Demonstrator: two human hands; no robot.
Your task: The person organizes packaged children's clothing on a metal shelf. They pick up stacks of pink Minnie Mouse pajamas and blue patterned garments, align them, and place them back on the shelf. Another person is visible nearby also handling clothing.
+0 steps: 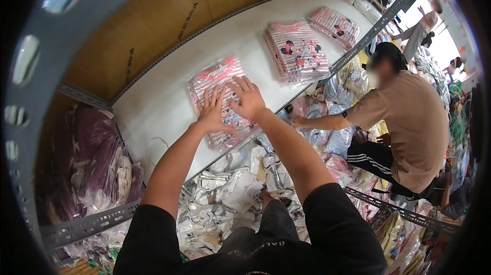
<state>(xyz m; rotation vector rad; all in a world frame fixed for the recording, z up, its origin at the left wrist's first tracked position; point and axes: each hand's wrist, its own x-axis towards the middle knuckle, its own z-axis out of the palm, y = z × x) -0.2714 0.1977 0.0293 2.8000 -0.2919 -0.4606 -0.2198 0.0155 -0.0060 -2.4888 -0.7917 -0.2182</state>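
Note:
Both of my hands lie flat on a stack of folded pink-striped shirts (205,77) in clear plastic bags, on a white shelf (153,106). My left hand (210,114) has its fingers spread over the stack's middle. Just right of it, my right hand (248,98) rests with fingers apart on the upper right part. Neither hand grips anything. Much of the print on the top shirt is hidden under my hands. Farther right stands a taller stack of bagged striped shirts (298,52) with cartoon figures, and beyond it another such stack (335,25).
A perforated metal rail (378,24) edges the shelf, with a wooden panel (163,29) behind. Purple bagged goods (84,157) sit at the left. White bagged garments (230,193) cover the floor around me. A person in a brown shirt (417,121) crouches at the right, reaching into bagged clothes.

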